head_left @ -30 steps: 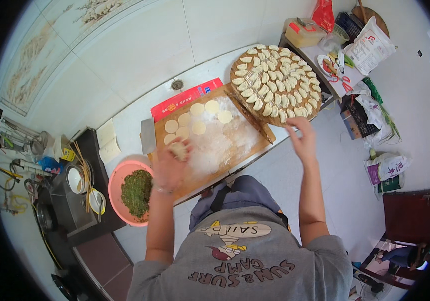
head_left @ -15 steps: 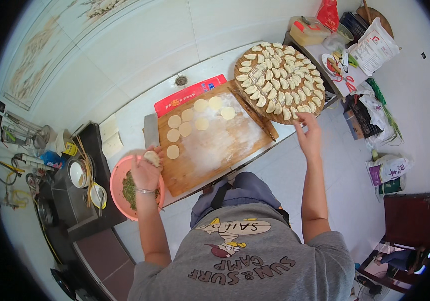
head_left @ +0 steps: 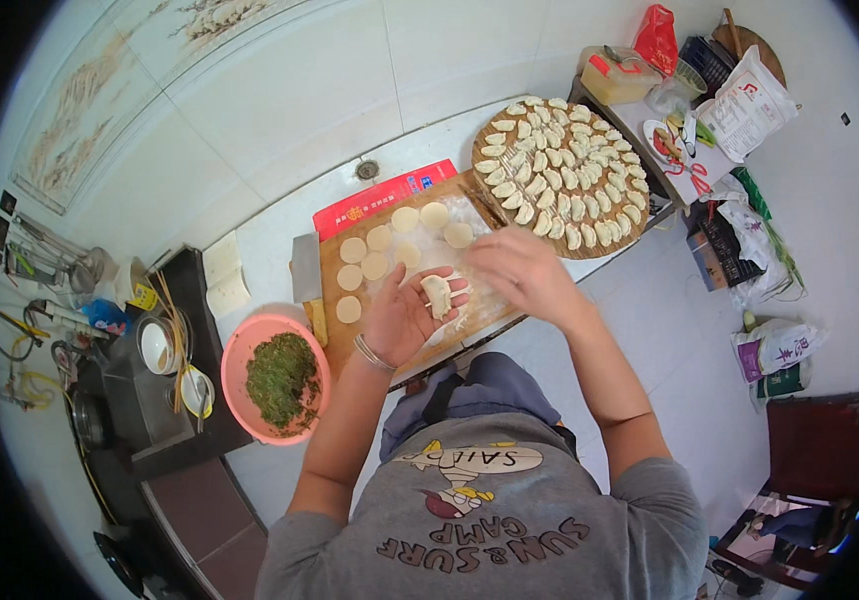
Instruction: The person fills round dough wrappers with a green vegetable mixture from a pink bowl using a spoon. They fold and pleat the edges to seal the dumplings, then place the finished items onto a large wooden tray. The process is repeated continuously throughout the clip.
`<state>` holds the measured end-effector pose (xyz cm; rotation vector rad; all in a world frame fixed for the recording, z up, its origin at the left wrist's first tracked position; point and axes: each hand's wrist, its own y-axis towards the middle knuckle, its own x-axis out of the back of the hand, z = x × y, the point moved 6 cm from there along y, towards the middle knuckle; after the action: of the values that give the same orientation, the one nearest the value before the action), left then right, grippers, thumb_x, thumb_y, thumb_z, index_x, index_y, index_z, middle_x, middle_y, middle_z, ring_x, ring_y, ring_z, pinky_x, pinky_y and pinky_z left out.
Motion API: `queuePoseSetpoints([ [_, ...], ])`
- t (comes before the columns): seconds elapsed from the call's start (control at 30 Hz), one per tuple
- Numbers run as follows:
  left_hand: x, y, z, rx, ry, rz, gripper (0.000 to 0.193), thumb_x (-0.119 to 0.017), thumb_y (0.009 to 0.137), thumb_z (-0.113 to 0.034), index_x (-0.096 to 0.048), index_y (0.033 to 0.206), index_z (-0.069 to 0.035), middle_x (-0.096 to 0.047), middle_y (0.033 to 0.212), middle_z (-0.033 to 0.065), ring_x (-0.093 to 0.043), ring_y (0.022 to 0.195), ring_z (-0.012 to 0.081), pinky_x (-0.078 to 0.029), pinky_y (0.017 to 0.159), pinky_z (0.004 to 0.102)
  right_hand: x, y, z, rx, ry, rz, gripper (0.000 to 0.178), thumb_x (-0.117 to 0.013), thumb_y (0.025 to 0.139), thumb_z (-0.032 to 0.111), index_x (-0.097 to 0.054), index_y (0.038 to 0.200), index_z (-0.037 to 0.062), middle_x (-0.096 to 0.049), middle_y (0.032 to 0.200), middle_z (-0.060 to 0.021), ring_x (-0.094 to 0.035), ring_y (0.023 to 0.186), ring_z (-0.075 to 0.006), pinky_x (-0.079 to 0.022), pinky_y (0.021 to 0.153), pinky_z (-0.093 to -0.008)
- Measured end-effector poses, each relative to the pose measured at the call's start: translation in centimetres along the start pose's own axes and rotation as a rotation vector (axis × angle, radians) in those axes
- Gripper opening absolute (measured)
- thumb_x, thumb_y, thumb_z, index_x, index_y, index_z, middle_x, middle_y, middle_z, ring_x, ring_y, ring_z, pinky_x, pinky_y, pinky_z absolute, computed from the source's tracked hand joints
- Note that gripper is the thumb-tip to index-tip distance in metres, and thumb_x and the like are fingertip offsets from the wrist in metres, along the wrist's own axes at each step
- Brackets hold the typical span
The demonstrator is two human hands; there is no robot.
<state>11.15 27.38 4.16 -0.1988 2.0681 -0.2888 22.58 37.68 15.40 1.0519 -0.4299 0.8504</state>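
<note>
One dumpling wrapper point(head_left: 437, 295): it lies in the left palm, above the floured cutting board point(head_left: 334, 262), just left of the right hand.
Left hand point(head_left: 407, 315): palm up, fingers loosely spread, cupping the wrapper.
Right hand point(head_left: 517, 272): fingers curled downward, tips right beside the wrapper; whether they pinch it, cannot tell.
Nearby: pink bowl of green filling point(head_left: 277, 378) to the left, round tray of finished dumplings point(head_left: 561, 175) beyond.

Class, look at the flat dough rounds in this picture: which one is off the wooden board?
The dough round lying in the left hand; the other rounds all lie flat on the floured board.
</note>
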Motion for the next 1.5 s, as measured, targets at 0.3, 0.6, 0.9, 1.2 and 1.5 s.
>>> queuePoseSetpoints([
  [0.3,-1.8,0.8,1.6,0.048,-0.047,0.087,0.055,-0.029,0.097,-0.047,-0.049,0.118,-0.001,-0.057,0.112,0.0124,-0.054,0.106,0.0223,-0.043,0.091,0.0392,-2.5,-2.8,-0.3,-0.019,0.144,0.057,0.013,-0.067,0.073,0.006,-0.063,0.086,0.0058,-0.061,0.088,-0.005,-0.058,0.082,-0.0249,-0.048,0.071,-0.0354],
  [0.6,-2.6,1.6,3.1,0.034,0.065,0.08,0.054,-0.031,0.097,-0.048,-0.048,0.118,-0.002,-0.056,0.114,0.0118,-0.054,0.105,0.022,-0.044,0.09,0.0384,-2.0,-4.0,-1.0,-0.208,0.152,0.086,0.013,-0.066,0.073,0.001,-0.062,0.085,0.0034,-0.061,0.084,-0.0078,-0.06,0.079,-0.027,-0.049,0.068,-0.0344],
  [0.9,-2.8,1.8,3.6,0.095,0.107,0.11,0.059,-0.026,0.098,-0.046,-0.041,0.127,0.004,-0.055,0.118,0.0148,-0.053,0.109,0.0243,-0.044,0.092,0.0374,-2.0,-4.5,-1.4,-0.102,0.146,0.105,0.016,-0.064,0.072,-0.003,-0.065,0.087,0.0029,-0.063,0.085,-0.0082,-0.061,0.077,-0.0256,-0.049,0.066,-0.0331],
  [1.2,-2.6,2.1,3.9,0.117,0.133,0.074,0.06,-0.025,0.098,-0.049,-0.043,0.123,0.003,-0.056,0.114,0.013,-0.056,0.104,0.0235,-0.045,0.089,0.0344,-1.8,-4.2,-1.9,-0.105,0.195,0.125,0.013,-0.062,0.073,-0.001,-0.064,0.085,0.0036,-0.061,0.083,-0.0085,-0.06,0.077,-0.0264,-0.049,0.067,-0.0342],
  [1.5,-1.8,2.7,4.5,0.097,0.227,0.071,0.06,-0.026,0.098,-0.048,-0.042,0.125,0.003,-0.054,0.119,0.0147,-0.055,0.107,0.0227,-0.045,0.092,0.0365,-2.8,-4.3,-1.3,-0.194,0.014,0.147,0.008,-0.064,0.072,0.005,-0.059,0.077,0.0076,-0.059,0.076,-0.0072,-0.06,0.073,-0.0268,-0.047,0.06,-0.0369],
])
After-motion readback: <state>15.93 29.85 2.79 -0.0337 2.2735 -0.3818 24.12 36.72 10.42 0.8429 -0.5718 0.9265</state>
